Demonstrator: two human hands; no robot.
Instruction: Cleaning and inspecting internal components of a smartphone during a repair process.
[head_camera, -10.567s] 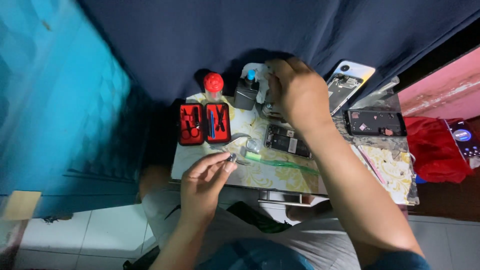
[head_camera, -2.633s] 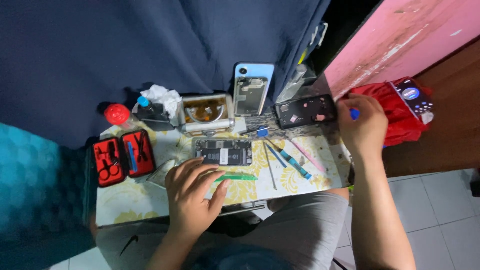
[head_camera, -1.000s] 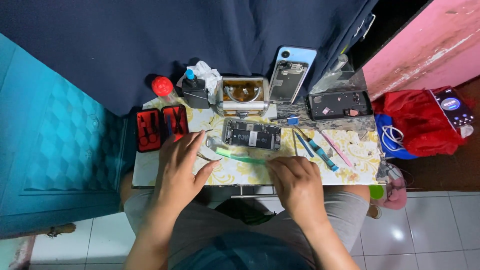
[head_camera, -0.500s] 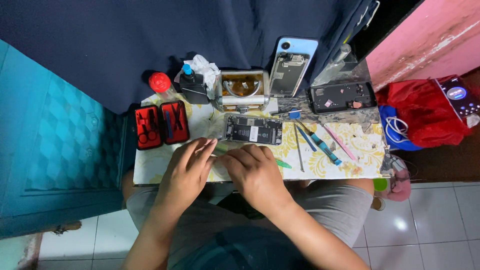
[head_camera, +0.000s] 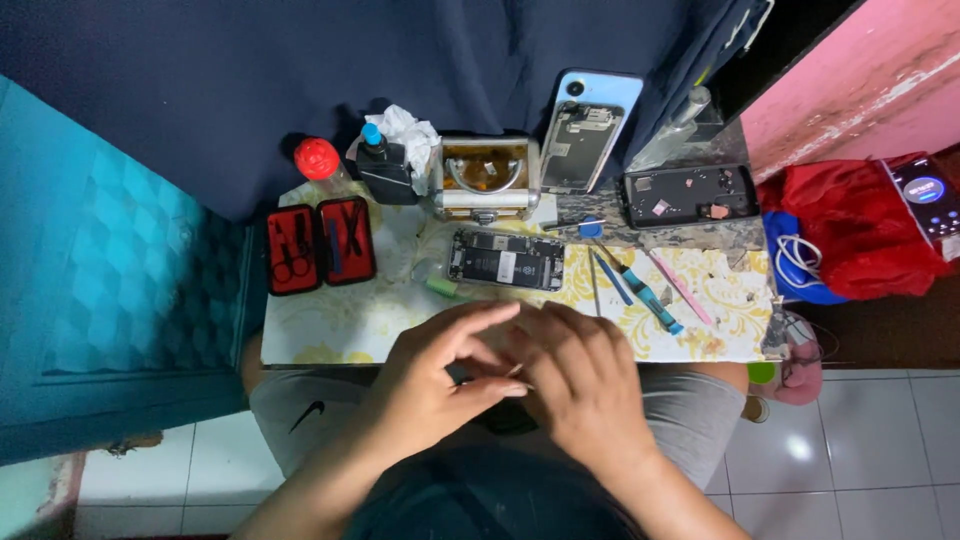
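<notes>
My left hand (head_camera: 430, 385) and my right hand (head_camera: 585, 385) meet over the front edge of the small patterned table (head_camera: 330, 322), above my lap. Their fingertips touch around a tiny pale thing (head_camera: 515, 369); what it is and which hand holds it stays unclear. My right hand lies palm down with its fingers curled. Just beyond the hands an opened phone (head_camera: 505, 262) lies flat with its insides showing. A green tool (head_camera: 445, 288) lies at its left.
A red tool case (head_camera: 320, 243) lies open at the left. Behind stand a red-capped bottle (head_camera: 318, 160), a black bottle (head_camera: 385, 172), a metal box (head_camera: 487, 178), a blue phone shell (head_camera: 585, 130) and a black phone frame (head_camera: 690, 195). Screwdrivers (head_camera: 640, 285) lie at the right. A red bag (head_camera: 860, 225) sits beside the table.
My right hand came back from the far right of the table and joined my left hand. Both hands then drew from the tabletop toward me, past the front edge.
</notes>
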